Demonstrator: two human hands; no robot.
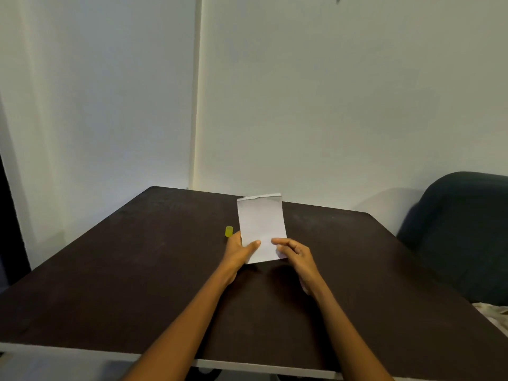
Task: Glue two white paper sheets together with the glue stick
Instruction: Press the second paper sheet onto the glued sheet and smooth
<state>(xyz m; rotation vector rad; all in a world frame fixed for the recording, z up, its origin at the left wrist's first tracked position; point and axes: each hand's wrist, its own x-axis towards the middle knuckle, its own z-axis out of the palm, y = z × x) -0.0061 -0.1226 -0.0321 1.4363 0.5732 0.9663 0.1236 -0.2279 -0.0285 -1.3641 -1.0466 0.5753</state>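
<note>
Head: hands (270, 253) hold paper (261, 224) above table (137, 270).

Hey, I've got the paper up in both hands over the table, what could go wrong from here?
1. The white paper sheet is held only at its lower edge, by the left hand and right hand; it may flop or crease.
2. Its top edge looks slightly uneven, so two layers could bond misaligned.
3. The small yellow-green cylinder stands close behind the left hand on the dark brown table; a careless move could knock it rolling.
</note>
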